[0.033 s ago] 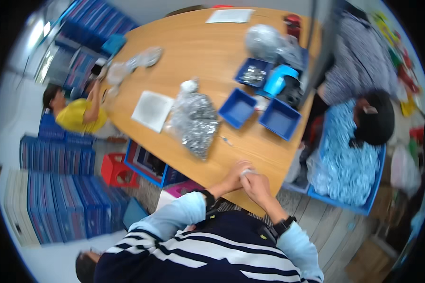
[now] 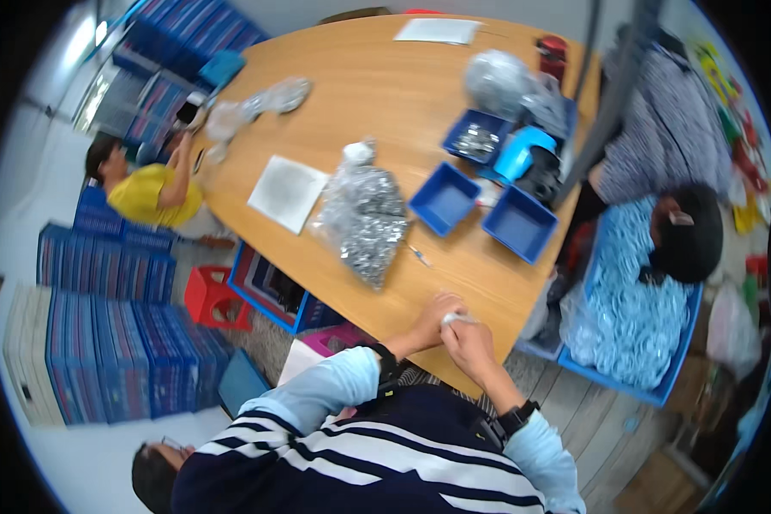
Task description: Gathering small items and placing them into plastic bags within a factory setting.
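Over the near end of the table [image 2: 360, 103] | left hand [image 2: 430, 324] and right hand [image 2: 471, 344] bunched together, small white bit [image 2: 452, 318] between 'em | can't tell how open either is, or which grips it

Near corner of the worktop [image 2: 360, 107] is occupied by left hand [image 2: 438, 319] and right hand [image 2: 471, 344], held together. Bare wood noted ahead of them, interrupted by a slim pen-like item [image 2: 420, 256]. Forward path nearly closed between silvery-filled bag [image 2: 373, 227] and left blue tray [image 2: 444, 199]. Right edge obstructed by right blue tray [image 2: 520, 224]; crossed in view by grey post [image 2: 612, 103]. Broad clearance observed beyond the bag, toward the far edge.
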{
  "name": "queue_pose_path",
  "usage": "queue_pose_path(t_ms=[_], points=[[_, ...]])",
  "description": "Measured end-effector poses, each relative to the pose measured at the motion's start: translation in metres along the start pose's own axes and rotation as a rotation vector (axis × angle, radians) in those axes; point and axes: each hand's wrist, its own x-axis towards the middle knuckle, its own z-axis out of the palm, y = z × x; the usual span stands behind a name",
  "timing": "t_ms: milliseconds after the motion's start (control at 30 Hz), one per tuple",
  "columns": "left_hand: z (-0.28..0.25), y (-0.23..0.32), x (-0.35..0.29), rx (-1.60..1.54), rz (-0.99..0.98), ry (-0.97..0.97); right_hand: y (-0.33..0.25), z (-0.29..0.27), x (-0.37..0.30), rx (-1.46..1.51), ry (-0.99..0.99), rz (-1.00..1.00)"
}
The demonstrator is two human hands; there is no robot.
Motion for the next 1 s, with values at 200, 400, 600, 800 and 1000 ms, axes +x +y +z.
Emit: queue_pose_path(t_ms=[200, 400, 600, 800, 1000], points=[[-0.008, -0.027, -0.002, 0.075, -0.102, 0.233, -0.030, -0.001, 0.040, 0.028, 0.011, 0.122], [-0.134, -0.084, -0.021, 0.545, -0.973, 1.037, -0.007, -0.028, 0.110, -0.390, 0.018, 0.137], [-0.217, -0.108, -0.005, -0.665, -0.859, 0.718, 0.047, -0.024, 0.127, -0.466, -0.002, 0.164], [-0.218, -0.069, -0.035, -0.705, -0.653, 0.372, -0.051, -0.012, 0.154, -0.262, 0.040, 0.169], [-0.184, -0.008, -0.031, -0.008, -0.176, 0.076, -0.087, 0.063, 0.174, -0.272, -0.258, -0.368]])
